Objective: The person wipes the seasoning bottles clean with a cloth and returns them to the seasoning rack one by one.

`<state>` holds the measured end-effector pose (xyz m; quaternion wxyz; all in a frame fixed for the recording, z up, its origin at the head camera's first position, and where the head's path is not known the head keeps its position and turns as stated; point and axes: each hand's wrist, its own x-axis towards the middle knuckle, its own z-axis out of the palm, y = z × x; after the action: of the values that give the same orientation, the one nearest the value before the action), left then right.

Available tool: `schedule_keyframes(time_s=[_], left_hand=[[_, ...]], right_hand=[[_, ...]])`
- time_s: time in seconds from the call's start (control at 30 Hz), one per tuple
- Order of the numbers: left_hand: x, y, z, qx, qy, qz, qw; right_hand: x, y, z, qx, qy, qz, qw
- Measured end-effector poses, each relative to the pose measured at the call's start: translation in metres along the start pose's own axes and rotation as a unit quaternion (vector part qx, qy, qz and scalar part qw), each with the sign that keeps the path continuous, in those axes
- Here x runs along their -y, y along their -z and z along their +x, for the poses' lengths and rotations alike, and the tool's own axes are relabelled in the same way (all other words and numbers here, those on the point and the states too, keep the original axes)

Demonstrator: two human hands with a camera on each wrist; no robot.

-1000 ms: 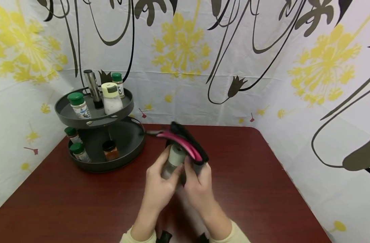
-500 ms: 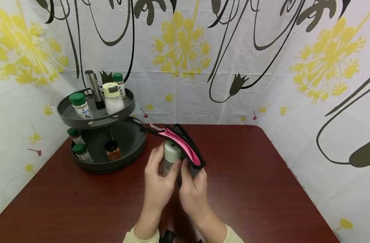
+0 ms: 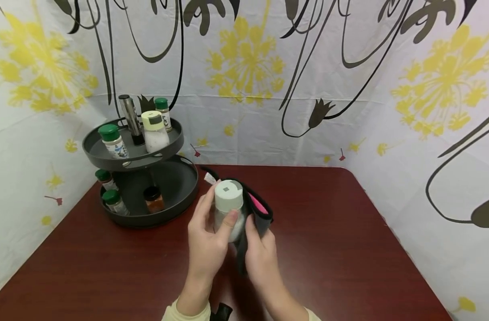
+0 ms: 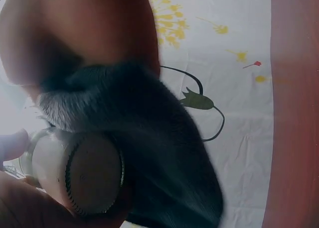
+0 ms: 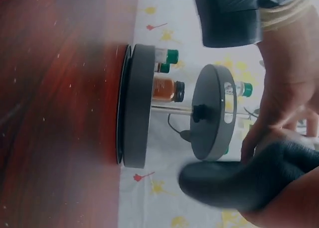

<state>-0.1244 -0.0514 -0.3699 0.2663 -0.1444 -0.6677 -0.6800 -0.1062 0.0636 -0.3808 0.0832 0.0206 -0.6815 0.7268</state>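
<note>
My left hand grips a clear shaker bottle with a pale cap, fingers on its far side and thumb across the front. White contents show inside, and its round glass base faces the left wrist camera. In my right hand is a folded dark grey cloth with black edging, a pink inner side and a small white tag. The cloth lies along the bottle's right side, and its lower end hangs below. Seen from the right wrist, the cloth bulges past my fingers.
A two-tier dark turntable rack stands at the table's back left. Its upper tier holds green-capped jars, a silver grinder and a yellow-capped shaker. A black-lidded jar and green-capped jars sit below. A patterned curtain hangs behind the reddish-brown table.
The cloth has dropped from over the cap to the bottle's right side, showing less pink. The bottle's cap is now uncovered and tips more toward the head camera.
</note>
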Motion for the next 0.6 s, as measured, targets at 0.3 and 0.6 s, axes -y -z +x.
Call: schedule_keyframes(time_s=[0.3, 0.6], left_hand=[[0.002, -0.004, -0.006, 0.063, 0.057, 0.037, 0.9957], [-0.003, -0.006, -0.004, 0.046, 0.003, 0.023, 0.9987]], right_hand=[[0.036, 0.015, 0.007, 0.012, -0.031, 0.154, 0.9875], [0.029, 0.010, -0.005, 0.009, 0.086, 0.077, 0.9933]])
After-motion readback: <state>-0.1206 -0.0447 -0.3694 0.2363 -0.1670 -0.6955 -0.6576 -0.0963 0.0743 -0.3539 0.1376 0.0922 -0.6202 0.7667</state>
